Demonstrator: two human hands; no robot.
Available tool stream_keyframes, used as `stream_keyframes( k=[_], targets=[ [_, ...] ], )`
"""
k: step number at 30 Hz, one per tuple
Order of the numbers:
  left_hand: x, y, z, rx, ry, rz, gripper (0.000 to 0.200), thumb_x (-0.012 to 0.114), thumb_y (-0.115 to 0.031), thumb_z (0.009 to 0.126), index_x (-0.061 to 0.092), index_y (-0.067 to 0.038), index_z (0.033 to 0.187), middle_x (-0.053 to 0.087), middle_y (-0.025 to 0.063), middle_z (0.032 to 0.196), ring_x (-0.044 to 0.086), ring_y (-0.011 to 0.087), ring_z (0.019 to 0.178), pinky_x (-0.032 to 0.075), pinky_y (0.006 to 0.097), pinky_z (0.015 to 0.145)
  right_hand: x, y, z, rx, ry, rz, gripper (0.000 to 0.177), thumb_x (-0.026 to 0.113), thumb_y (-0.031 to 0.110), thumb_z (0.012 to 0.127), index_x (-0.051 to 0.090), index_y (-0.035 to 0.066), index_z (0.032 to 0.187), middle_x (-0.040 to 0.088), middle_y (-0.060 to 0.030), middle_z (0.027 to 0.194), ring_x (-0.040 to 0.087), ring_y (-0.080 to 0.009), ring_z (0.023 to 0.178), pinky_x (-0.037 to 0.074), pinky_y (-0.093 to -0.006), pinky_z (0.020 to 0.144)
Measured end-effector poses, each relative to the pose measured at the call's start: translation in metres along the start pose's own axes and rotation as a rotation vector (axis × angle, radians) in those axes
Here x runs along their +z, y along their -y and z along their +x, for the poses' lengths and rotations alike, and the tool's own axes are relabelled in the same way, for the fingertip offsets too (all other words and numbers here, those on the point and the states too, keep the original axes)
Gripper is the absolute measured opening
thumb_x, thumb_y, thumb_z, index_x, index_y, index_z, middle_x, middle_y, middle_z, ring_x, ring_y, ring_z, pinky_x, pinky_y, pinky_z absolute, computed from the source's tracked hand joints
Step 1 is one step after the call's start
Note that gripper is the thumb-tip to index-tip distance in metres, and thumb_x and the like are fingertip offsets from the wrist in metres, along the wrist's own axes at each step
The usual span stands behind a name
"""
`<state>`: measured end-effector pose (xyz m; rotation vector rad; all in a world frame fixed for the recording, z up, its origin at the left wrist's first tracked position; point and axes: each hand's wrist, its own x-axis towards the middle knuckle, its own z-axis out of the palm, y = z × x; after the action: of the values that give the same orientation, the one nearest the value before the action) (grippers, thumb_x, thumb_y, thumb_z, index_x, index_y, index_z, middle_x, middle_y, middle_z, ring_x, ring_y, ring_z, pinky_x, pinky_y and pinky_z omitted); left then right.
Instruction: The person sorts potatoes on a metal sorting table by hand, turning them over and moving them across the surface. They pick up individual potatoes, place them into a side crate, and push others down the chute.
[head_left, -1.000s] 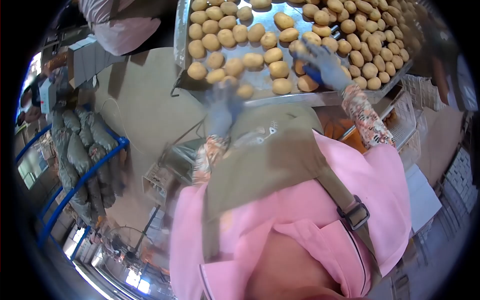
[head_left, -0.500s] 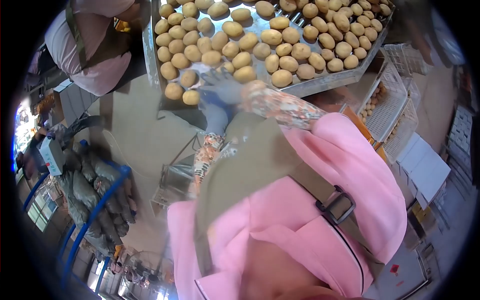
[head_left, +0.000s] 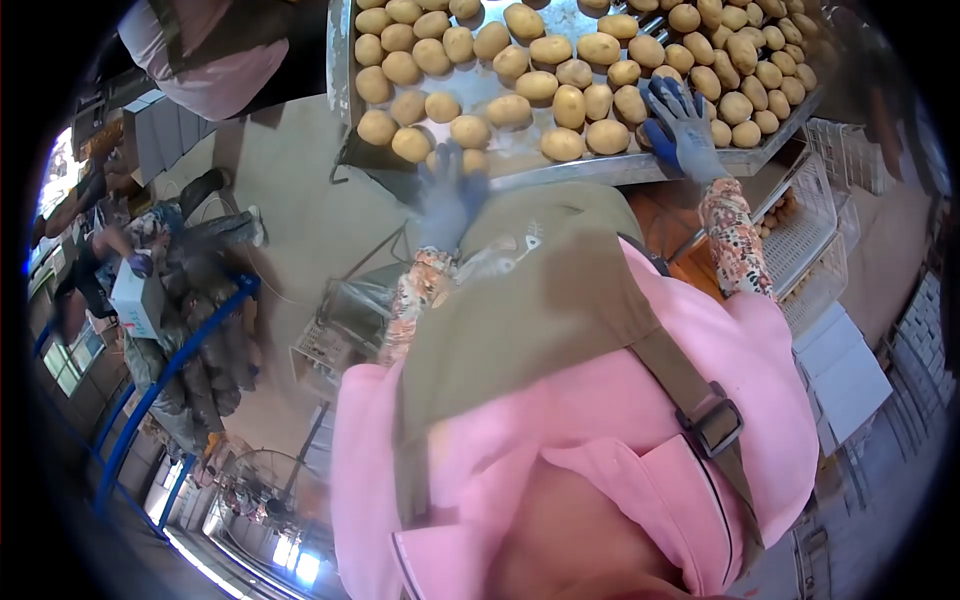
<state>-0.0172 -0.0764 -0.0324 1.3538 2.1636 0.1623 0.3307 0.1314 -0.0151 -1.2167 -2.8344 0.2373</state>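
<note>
Many potatoes (head_left: 563, 144) lie loose on a metal sorting table (head_left: 350, 100). Both hands wear grey-blue gloves below floral sleeves. My right hand (head_left: 685, 128) rests at the table's near side on the right, fingers stretched out and spread against the potatoes around it. Nothing shows in its grip. At the near left edge is my left hand (head_left: 448, 200), somewhat blurred, its fingers pointing away from me and apart. Just beyond its fingertips sits a potato (head_left: 470, 131), and others are partly hidden behind the fingers.
White plastic crates (head_left: 815, 195), some with potatoes inside, stand below the table to the right. Another person in a pink top (head_left: 215, 60) is at the table's left. A blue metal frame (head_left: 185, 355) with dark filled sacks (head_left: 215, 350) stands at lower left.
My hands were close together at the table's left corner. The right hand has swung to the right along the near edge, while the left stays near that corner. Several potatoes there have shifted.
</note>
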Motion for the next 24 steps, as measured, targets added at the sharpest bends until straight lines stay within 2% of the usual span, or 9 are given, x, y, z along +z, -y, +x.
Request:
stream_keyframes(
  k=[4, 10, 14, 17, 19, 21, 22, 23, 24],
  targets=[
    [-0.001, -0.008, -0.002, -0.059, 0.014, -0.033, 0.071, 0.049, -0.049, 0.091, 0.022, -0.022, 0.15, 0.019, 0.0148, 0.156, 0.011, 0.0505, 0.139, 0.017, 0.0546, 0.113, 0.014, 0.018, 0.009, 0.102, 0.124, -0.073, 0.059, 0.049, 0.039, 0.093, 0.035, 0.019, 0.146, 0.032, -0.0042, 0.152, 0.021, -0.0258, 0.144, 0.007, -0.0522, 0.116],
    [0.004, 0.001, -0.004, -0.094, -0.003, -0.078, 0.072, 0.049, -0.05, 0.09, 0.021, -0.022, 0.151, 0.014, 0.0164, 0.157, 0.01, 0.0521, 0.139, 0.017, 0.0552, 0.113, 0.015, 0.019, 0.011, 0.079, 0.12, -0.044, 0.061, 0.048, 0.041, 0.093, 0.031, 0.02, 0.148, 0.031, -0.0025, 0.153, 0.019, -0.0234, 0.144, 0.005, -0.0535, 0.115],
    [0.004, 0.0, -0.006, -0.112, -0.015, -0.076, 0.071, 0.049, -0.05, 0.091, 0.023, -0.021, 0.15, 0.012, 0.0201, 0.156, 0.011, 0.0522, 0.139, 0.017, 0.0544, 0.113, 0.02, 0.017, 0.01, 0.058, 0.083, -0.046, 0.058, 0.044, 0.042, 0.094, 0.032, 0.021, 0.147, 0.031, -0.0043, 0.152, 0.018, -0.0233, 0.144, 0.008, -0.0575, 0.114],
    [0.008, 0.003, -0.005, -0.094, -0.02, -0.081, 0.071, 0.049, -0.05, 0.091, 0.024, -0.02, 0.15, 0.011, 0.0208, 0.156, 0.011, 0.0521, 0.139, 0.017, 0.0536, 0.114, 0.017, 0.016, 0.01, 0.062, 0.078, -0.025, 0.056, 0.048, 0.04, 0.094, 0.037, 0.02, 0.145, 0.032, -0.0038, 0.152, 0.02, -0.0241, 0.144, 0.007, -0.0584, 0.114],
    [0.007, 0.004, -0.003, -0.084, -0.038, -0.087, 0.071, 0.049, -0.05, 0.091, 0.024, -0.02, 0.15, 0.011, 0.0207, 0.156, 0.011, 0.052, 0.139, 0.016, 0.0533, 0.114, 0.018, 0.007, 0.017, 0.058, 0.044, 0.081, 0.051, 0.057, 0.032, 0.091, 0.046, 0.015, 0.138, 0.04, -0.0089, 0.147, 0.032, -0.0271, 0.139, 0.019, -0.0504, 0.114],
    [0.004, 0.001, -0.006, -0.106, -0.007, -0.092, 0.072, 0.049, -0.051, 0.091, 0.025, -0.019, 0.15, 0.01, 0.0206, 0.157, 0.01, 0.0519, 0.139, 0.015, 0.0531, 0.114, 0.029, -0.018, 0.036, 0.146, -0.298, 0.589, 0.046, 0.063, 0.024, 0.088, 0.052, 0.009, 0.131, 0.05, -0.0161, 0.136, 0.047, -0.0298, 0.128, 0.035, -0.0395, 0.107],
    [0.009, 0.007, -0.007, -0.072, -0.048, -0.115, 0.072, 0.05, -0.05, 0.09, 0.026, -0.018, 0.149, 0.011, 0.0207, 0.156, 0.011, 0.0518, 0.139, 0.015, 0.0537, 0.114, 0.014, -0.014, 0.045, 0.35, -0.365, 0.893, 0.044, 0.062, 0.022, 0.088, 0.053, 0.005, 0.128, 0.056, -0.021, 0.127, 0.055, -0.0322, 0.117, 0.044, -0.0342, 0.097],
    [0.014, 0.012, -0.008, -0.077, -0.053, -0.112, 0.072, 0.05, -0.05, 0.09, 0.026, -0.018, 0.149, 0.011, 0.0207, 0.156, 0.011, 0.0518, 0.139, 0.015, 0.0537, 0.114, 0.005, -0.013, 0.056, 0.344, -0.365, 0.9, 0.044, 0.062, 0.022, 0.088, 0.053, 0.005, 0.128, 0.056, -0.021, 0.127, 0.055, -0.0322, 0.117, 0.044, -0.0342, 0.097],
    [0.013, 0.012, -0.007, -0.042, -0.062, -0.098, 0.071, 0.05, -0.05, 0.09, 0.027, -0.017, 0.149, 0.012, 0.021, 0.156, 0.012, 0.0519, 0.138, 0.016, 0.0542, 0.113, -0.002, -0.014, 0.069, 0.454, -0.496, 0.563, 0.045, 0.063, 0.024, 0.088, 0.053, 0.005, 0.127, 0.057, -0.0204, 0.125, 0.055, -0.0338, 0.115, 0.044, -0.0374, 0.097]
  ],
)
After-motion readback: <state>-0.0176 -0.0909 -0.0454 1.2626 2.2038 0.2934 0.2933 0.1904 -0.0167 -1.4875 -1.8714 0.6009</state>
